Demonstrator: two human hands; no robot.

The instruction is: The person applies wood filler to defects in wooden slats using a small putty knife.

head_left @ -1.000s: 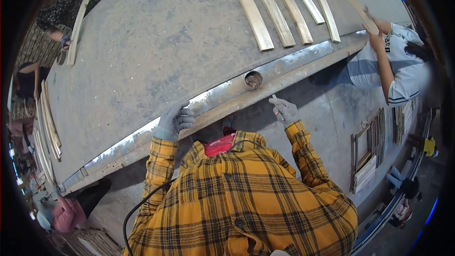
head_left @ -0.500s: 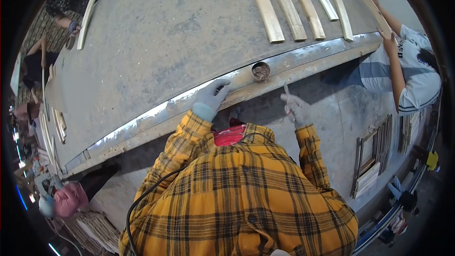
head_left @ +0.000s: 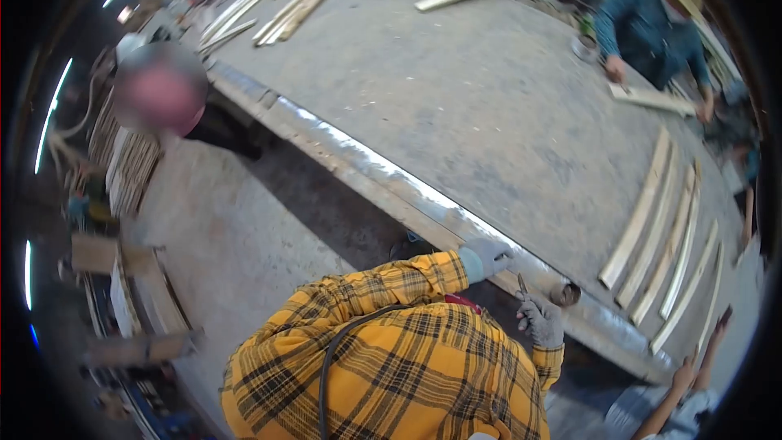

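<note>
My left hand [head_left: 489, 257], in a pale grey glove, rests on the metal-edged rim of the big table [head_left: 423, 106], fingers loosely bent with nothing visible in them. Just to the right, my right hand [head_left: 541, 322] is closed in a stained grey glove around a small narrow tool [head_left: 522, 283]. Its thin tip points up and away from me; the exact kind is too small to make out. Beside that hand, a small round tin [head_left: 565, 294] with brown contents stands on the table's edge.
Several pale wood strips [head_left: 639, 212] lie at the right. More strips [head_left: 305, 4] lie at the far left end. Across the table a person in a blue-green top [head_left: 652, 37] handles a wood piece [head_left: 652, 99]. Another person's arms [head_left: 684, 391] reach in at lower right.
My view has swung to the left, so the table now slants down to the right. My right hand has come closer to the table edge and the tin. My left hand stays on the edge.
</note>
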